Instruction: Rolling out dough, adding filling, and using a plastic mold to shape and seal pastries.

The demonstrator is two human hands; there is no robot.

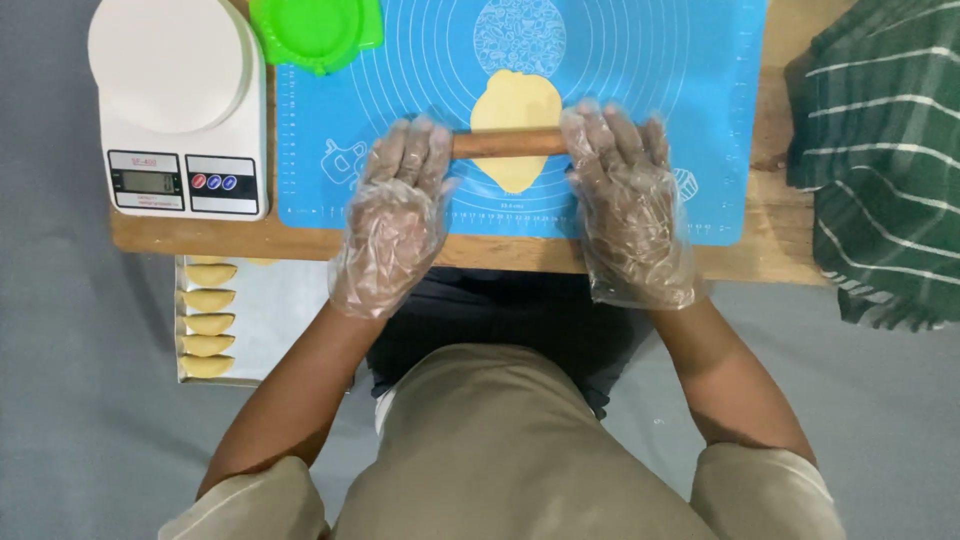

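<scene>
A wooden rolling pin [507, 143] lies across a flattened oval of yellow dough [515, 104] on a blue silicone baking mat [640, 120]. My left hand [398, 205], in a clear plastic glove, presses flat on the pin's left end. Over the right end rests my right hand [625, 195], gloved the same way, with its fingers spread. Both palms lie on the pin rather than curling around it. The mat sits on a low wooden board [250, 238].
A white kitchen scale [180, 105] stands at the board's left end. A green plastic dumpling press [315, 30] lies at the mat's top left. Below the board, a tray [270, 310] holds several folded yellow pastries [208, 320]. A green striped cloth [885, 160] lies at the right.
</scene>
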